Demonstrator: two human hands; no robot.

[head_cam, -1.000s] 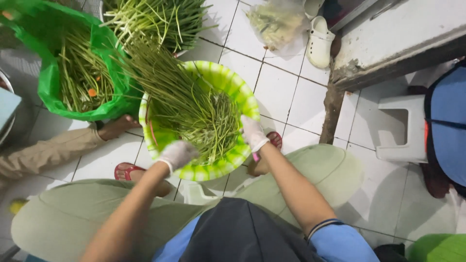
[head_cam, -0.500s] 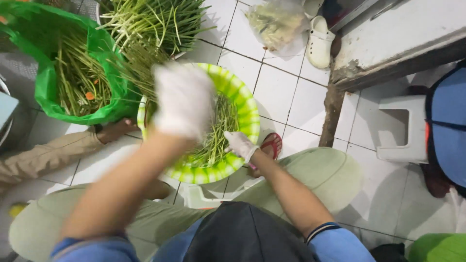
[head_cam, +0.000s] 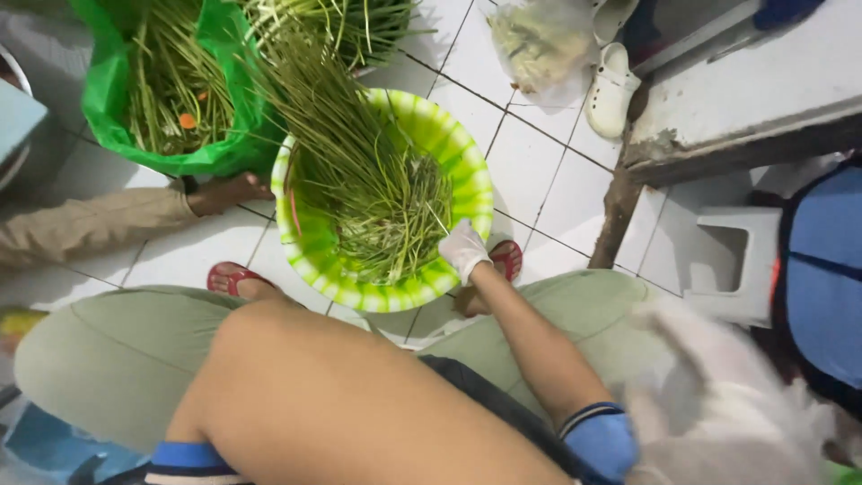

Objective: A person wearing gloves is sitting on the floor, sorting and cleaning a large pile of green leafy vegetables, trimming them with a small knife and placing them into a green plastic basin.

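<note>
A green-and-yellow striped plastic bowl point(head_cam: 310, 242) stands on the tiled floor between my knees, heaped with long thin green stalks point(head_cam: 368, 180). My right hand point(head_cam: 464, 248), in a white glove, rests at the bowl's near right rim with its fingers curled on some stalks. My left forearm point(head_cam: 359, 404) is raised across the bottom of the view, very close to the camera. A blurred white shape at the lower right looks like my gloved left hand point(head_cam: 718, 404); its grip is unreadable.
A green plastic bag point(head_cam: 108, 99) of stalks sits far left beside another pile of stalks point(head_cam: 350, 22). Another person's beige-clothed limb point(head_cam: 90, 224) lies at the left. Also in view: a clear bag point(head_cam: 539, 45), a white clog point(head_cam: 611, 90), a white stool point(head_cam: 727, 260), a concrete step point(head_cam: 745, 108).
My left arm has swung up from the bowl and across in front of the camera, toward the right. My right hand stays at the bowl's rim.
</note>
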